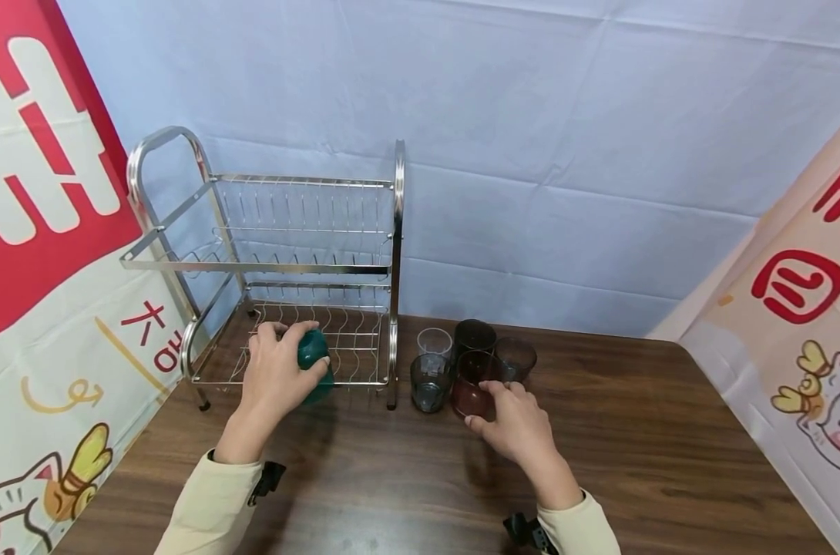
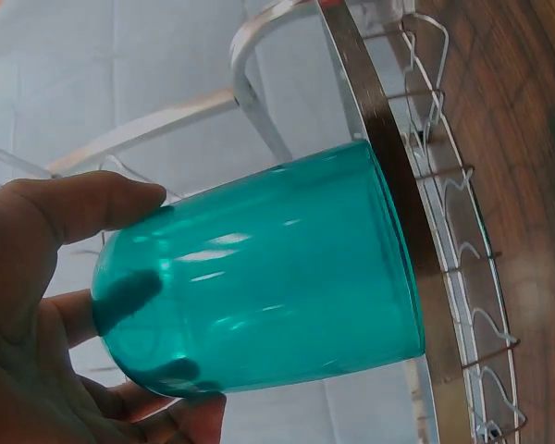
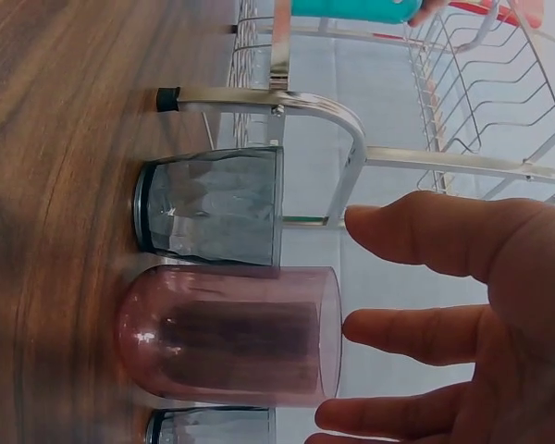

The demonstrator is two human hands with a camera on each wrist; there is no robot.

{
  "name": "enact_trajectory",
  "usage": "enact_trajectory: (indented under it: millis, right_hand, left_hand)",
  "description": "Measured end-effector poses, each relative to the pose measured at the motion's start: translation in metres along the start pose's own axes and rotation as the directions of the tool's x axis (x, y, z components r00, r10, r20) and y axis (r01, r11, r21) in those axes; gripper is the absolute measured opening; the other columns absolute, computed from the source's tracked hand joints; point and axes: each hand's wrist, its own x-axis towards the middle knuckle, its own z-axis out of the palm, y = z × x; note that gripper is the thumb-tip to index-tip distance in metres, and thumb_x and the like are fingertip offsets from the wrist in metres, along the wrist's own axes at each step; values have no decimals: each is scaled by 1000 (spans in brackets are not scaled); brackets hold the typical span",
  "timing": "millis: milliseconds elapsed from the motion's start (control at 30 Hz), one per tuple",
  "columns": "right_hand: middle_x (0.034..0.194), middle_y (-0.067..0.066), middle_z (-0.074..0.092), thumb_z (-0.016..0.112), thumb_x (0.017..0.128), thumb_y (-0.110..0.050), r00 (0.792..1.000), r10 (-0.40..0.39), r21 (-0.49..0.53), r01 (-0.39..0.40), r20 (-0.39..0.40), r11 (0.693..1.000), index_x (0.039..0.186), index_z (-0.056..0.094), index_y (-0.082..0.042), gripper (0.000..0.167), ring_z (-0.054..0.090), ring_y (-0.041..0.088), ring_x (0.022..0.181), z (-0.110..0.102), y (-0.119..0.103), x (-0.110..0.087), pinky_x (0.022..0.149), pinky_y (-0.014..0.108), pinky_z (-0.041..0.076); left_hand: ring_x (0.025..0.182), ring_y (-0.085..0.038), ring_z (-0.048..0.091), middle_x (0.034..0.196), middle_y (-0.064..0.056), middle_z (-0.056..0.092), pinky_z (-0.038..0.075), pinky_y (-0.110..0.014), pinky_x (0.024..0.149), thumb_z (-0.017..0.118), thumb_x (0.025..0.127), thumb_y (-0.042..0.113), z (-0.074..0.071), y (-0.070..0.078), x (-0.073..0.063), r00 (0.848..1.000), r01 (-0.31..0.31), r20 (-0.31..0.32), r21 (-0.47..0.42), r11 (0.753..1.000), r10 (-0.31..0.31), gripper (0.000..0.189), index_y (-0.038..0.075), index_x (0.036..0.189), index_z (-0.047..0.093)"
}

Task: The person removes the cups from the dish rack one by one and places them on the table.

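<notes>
My left hand (image 1: 277, 378) grips a teal see-through cup (image 2: 268, 277) by its rounded base, thumb on one side and fingers on the other. Mouth down, the cup is at the front of the lower tier of a metal dish rack (image 1: 288, 269); whether it touches the wires I cannot tell. My right hand (image 1: 520, 424) reaches over a reddish-pink glass (image 3: 231, 333), which stands upright on the table. Thumb and fingers are spread near that glass's rim, holding nothing. Beside it stands a grey faceted glass (image 3: 213, 208).
Behind the pink glass are a clear glass (image 1: 434, 341), a dark glass (image 1: 474, 336) and a smoky glass (image 1: 519, 356), closely grouped right of the rack. The brown wooden table (image 1: 642, 447) meets a pale cloth backdrop (image 1: 566, 154). Printed banners hang at both sides.
</notes>
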Motion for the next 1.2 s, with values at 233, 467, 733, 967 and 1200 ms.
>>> enact_trajectory:
  millis: [233,467,733,967,1200]
  right_hand:
    - [112,20,55,75,75,-34,1000,-6,23,6,-14,1000,118,62,-9,52,52,40,99,-1,-3,-4,69,55,44]
    - [111,20,55,76,74,-32,1000,-8,55,9,-13,998,117,62,-9,51,53,39,100,-2,-7,-7,71,55,44]
    - [112,19,56,76,76,-30,1000,-10,124,11,-12,992,116,62,-7,48,53,39,102,3,-6,-11,77,53,44]
    - [112,18,56,75,77,-29,1000,-13,187,9,21,982,115,62,-6,46,53,38,104,14,-5,-13,81,51,42]
    - [108,13,60,76,76,-24,999,-39,269,34,13,962,111,64,-6,41,54,35,102,23,-2,-12,83,50,41]
  left_hand:
    - [99,-40,37,116,-24,37,45,-55,65,72,77,28,3,10,-5,1000,-12,1,-31,999,12,51,14,124,57]
    - [99,-39,37,114,-23,39,43,-55,70,74,74,29,6,18,-14,999,-42,-14,-60,997,42,52,15,121,59]
    - [96,-37,39,113,-21,40,43,-53,71,76,73,28,8,26,-23,998,-64,-34,-132,989,60,52,16,121,60]
    - [97,-34,40,111,-18,42,43,-52,70,77,71,26,16,27,-31,997,-65,-51,-198,978,56,51,17,119,61]
    - [96,-30,45,108,-14,44,46,-50,70,77,70,26,28,32,-40,999,-25,-31,-282,959,17,50,19,118,61]
